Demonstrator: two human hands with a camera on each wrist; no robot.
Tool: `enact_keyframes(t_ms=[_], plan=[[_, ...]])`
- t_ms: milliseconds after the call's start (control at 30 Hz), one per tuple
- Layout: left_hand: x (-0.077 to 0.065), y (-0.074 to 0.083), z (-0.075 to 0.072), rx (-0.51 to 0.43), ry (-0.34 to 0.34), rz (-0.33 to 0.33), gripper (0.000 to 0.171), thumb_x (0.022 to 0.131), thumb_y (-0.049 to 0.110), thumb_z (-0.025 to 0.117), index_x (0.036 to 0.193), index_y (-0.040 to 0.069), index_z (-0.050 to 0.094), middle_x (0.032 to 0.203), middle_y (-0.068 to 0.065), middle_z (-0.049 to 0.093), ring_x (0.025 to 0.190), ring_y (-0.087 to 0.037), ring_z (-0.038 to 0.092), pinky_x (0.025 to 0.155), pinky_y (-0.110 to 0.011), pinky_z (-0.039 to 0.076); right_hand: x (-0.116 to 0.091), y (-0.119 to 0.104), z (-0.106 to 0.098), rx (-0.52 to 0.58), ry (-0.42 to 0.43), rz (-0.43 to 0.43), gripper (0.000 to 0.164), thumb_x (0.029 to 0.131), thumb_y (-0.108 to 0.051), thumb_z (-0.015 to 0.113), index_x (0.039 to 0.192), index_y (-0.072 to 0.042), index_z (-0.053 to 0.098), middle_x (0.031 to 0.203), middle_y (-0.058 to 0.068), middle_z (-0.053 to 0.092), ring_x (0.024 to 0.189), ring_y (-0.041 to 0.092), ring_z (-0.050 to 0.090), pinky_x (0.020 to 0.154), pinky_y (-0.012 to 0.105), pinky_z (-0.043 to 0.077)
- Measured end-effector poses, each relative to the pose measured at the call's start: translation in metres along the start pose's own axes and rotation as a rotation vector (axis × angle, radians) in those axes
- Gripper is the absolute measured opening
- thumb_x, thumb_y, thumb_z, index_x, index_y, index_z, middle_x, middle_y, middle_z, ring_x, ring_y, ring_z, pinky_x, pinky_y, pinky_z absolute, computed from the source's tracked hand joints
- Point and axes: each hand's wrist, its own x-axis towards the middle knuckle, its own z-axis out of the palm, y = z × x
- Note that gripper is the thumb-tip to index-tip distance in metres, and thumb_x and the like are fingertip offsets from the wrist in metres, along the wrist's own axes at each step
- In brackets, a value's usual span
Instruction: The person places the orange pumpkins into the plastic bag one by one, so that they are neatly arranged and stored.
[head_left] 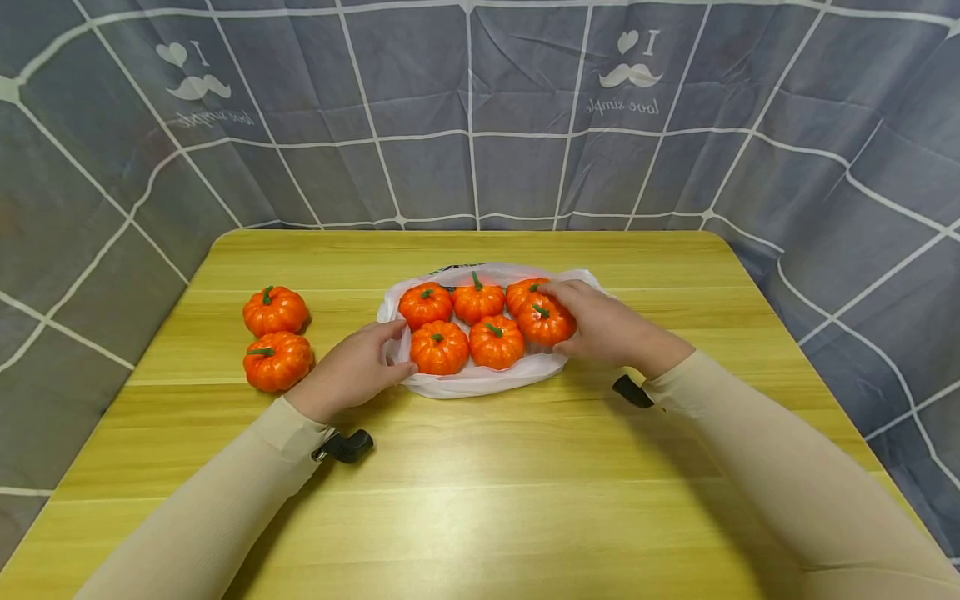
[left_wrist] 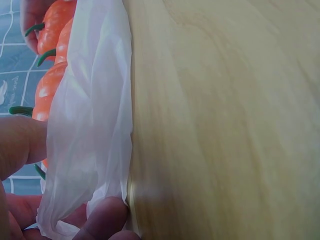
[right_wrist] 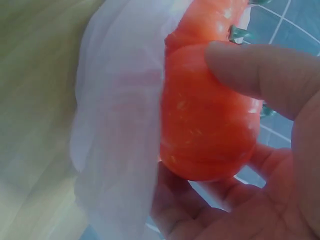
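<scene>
While right hand (head_left: 603, 325) grips pumpkin (head_left: 546, 325) at plastic bag's (head_left: 480, 385) right end, left hand (head_left: 356, 365) pinches its left rim. Five other pumpkins (head_left: 439, 350) inside.

Lower left, a bare left hand (left_wrist: 24, 205) grips a thin white plastic bag (left_wrist: 97, 100); glossy orange green-stemmed pumpkins (left_wrist: 50, 87) peek out upper left.

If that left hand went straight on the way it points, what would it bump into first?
The crinkled white plastic bag, whose edge the left hand holds; right behind that, probably the round, ribbed orange pumpkin at the bag's near left. Exact depth is unclear.
</scene>
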Motion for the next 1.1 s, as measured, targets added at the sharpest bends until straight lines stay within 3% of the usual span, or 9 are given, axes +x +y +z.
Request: enact_keyframes(t_ms=[467,800,1100], plan=[[0.0,0.0,0.001,0.005,0.005,0.003,0.078,0.097,0.03,0.072,0.158,-0.005,0.041,0.158,-0.025,0.05,0.144,-0.042,0.05,0.121,-0.058,0.04,-0.004,0.002,0.0,-0.019,-0.067,0.028,0.089,0.087,-0.018,0.082,0.162,-0.007,0.035,0.169,0.022,0.031,0.151,0.044,0.04,0.124,0.06,0.035],[0.0,0.0,0.001,0.016,0.003,-0.004,0.078,0.097,0.032,0.071,0.159,-0.003,0.04,0.159,-0.025,0.05,0.145,-0.042,0.05,0.121,-0.058,0.04,-0.004,0.008,0.011,-0.038,-0.094,0.001,0.083,0.082,-0.013,0.079,0.156,-0.002,0.043,0.159,0.023,0.044,0.14,0.041,0.051,0.119,0.056,0.043],[0.001,0.0,0.001,0.006,0.004,-0.003,0.078,0.096,0.03,0.071,0.159,-0.003,0.04,0.158,-0.025,0.05,0.144,-0.042,0.05,0.122,-0.058,0.039,-0.003,0.012,0.015,-0.032,-0.084,0.003,0.083,0.083,-0.013,0.078,0.156,-0.002,0.041,0.16,0.024,0.043,0.139,0.041,0.051,0.118,0.056,0.043]])
